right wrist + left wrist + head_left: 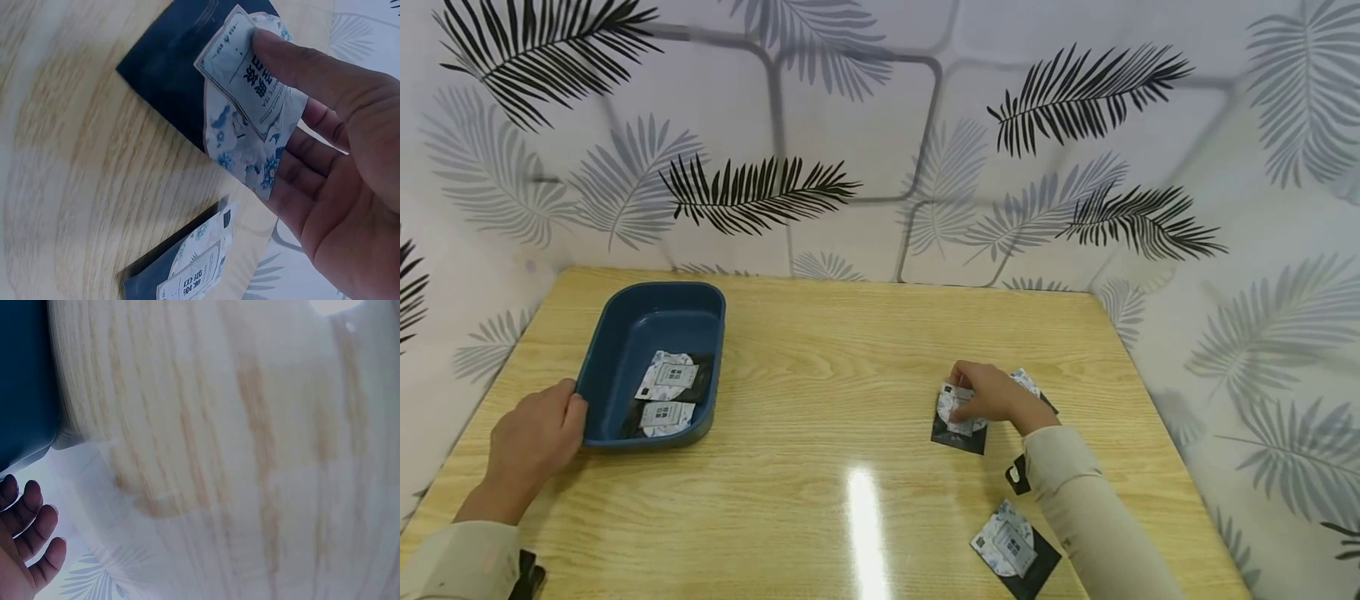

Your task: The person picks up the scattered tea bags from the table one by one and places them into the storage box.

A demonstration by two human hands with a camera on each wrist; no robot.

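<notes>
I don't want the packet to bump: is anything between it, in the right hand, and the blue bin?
Nothing visible stands between the packet in the right hand and the blue bin, just wooden table top. The packet would probably need lifting to get inside.

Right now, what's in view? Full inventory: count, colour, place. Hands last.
bin: 1, dark blue, left part of the table
binned packets: 2 visible, black with blue-and-white floral, bin's near end
held packet: 1, same colours, right of centre
far packet: 1, same colours, partly behind right sleeve
near packet: 1, same colours, table's near right
dark piece: 1, black and white, by right sleeve, partly hidden
black item: 1, beside left sleeve, unclear
backdrop: pale, black-and-grey leaves, behind table
sleeves: 2, beige, both arms
hands: 2, bare; left at bin's left edge, right pinching held packet
</notes>
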